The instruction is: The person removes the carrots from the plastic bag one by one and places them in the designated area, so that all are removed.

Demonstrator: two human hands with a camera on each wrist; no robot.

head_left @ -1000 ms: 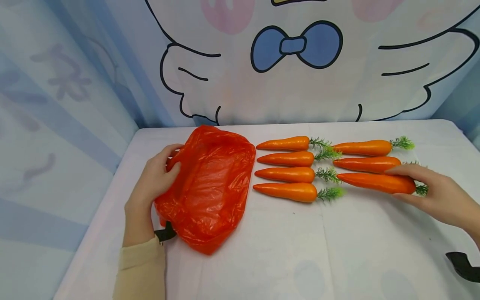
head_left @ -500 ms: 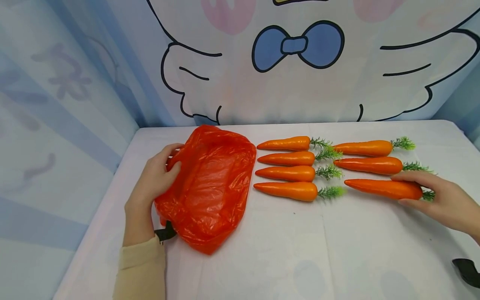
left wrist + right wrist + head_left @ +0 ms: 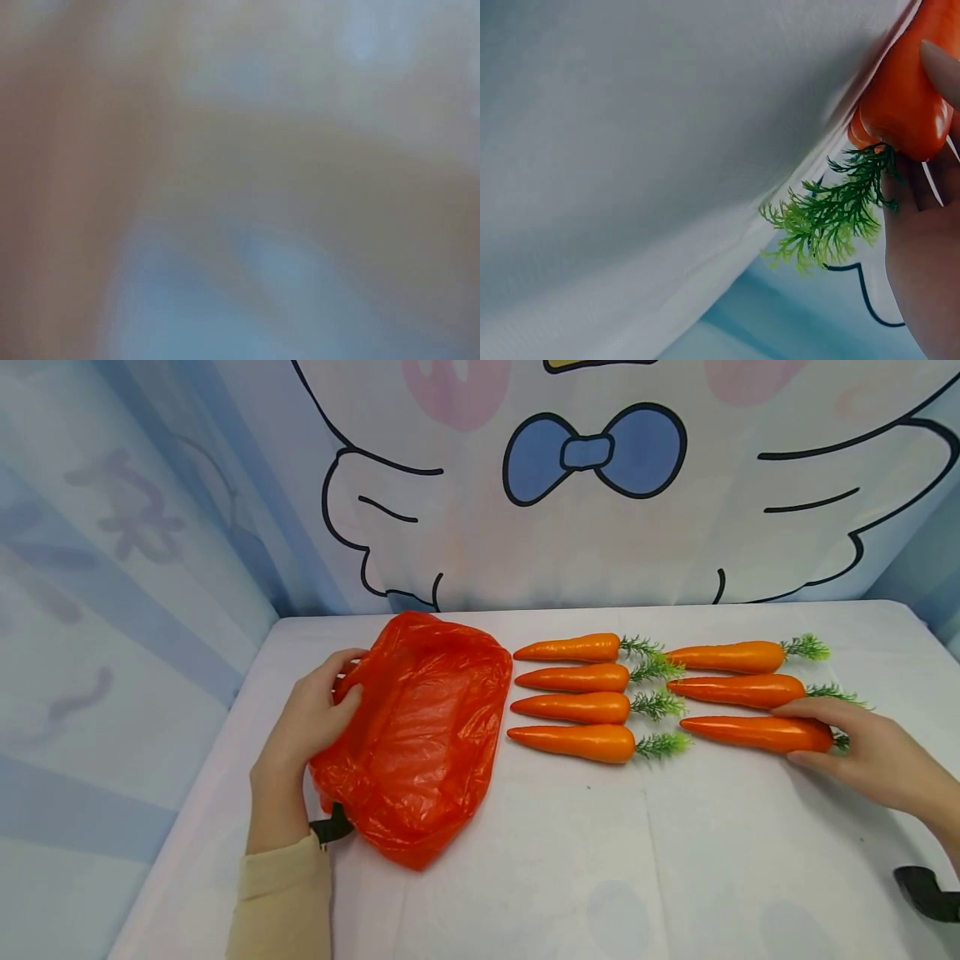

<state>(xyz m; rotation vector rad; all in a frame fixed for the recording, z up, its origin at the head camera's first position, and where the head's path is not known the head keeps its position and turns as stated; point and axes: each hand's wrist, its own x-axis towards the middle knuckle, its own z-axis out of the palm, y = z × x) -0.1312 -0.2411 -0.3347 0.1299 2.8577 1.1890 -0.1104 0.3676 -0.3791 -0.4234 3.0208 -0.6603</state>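
Note:
My left hand (image 3: 309, 714) grips the left edge of a crumpled red plastic bag (image 3: 427, 752) lying on the table, thumb in front and the other fingers partly hidden by the bag. The left wrist view is a blur. On the right, my right hand (image 3: 881, 756) holds an orange carrot (image 3: 738, 732) by its thick end, between thumb and fingers, its tip pointing left. In the right wrist view the thumb presses the carrot's side, and its green leafy top (image 3: 840, 206) hangs free. Just beyond it lie a second carrot (image 3: 738, 690) and a third carrot (image 3: 731, 656).
Several more carrots form a column between the bag and my right hand, the nearest carrot (image 3: 581, 742) with its green top toward the right. A white cloth covers the table (image 3: 525, 877). A curtain (image 3: 600, 552) printed with a bow tie hangs behind the far edge.
My right hand has brought the carrot slightly right and nearer, then a little back left, leaving a gap to the carrot beyond it. The left hand and bag stay put.

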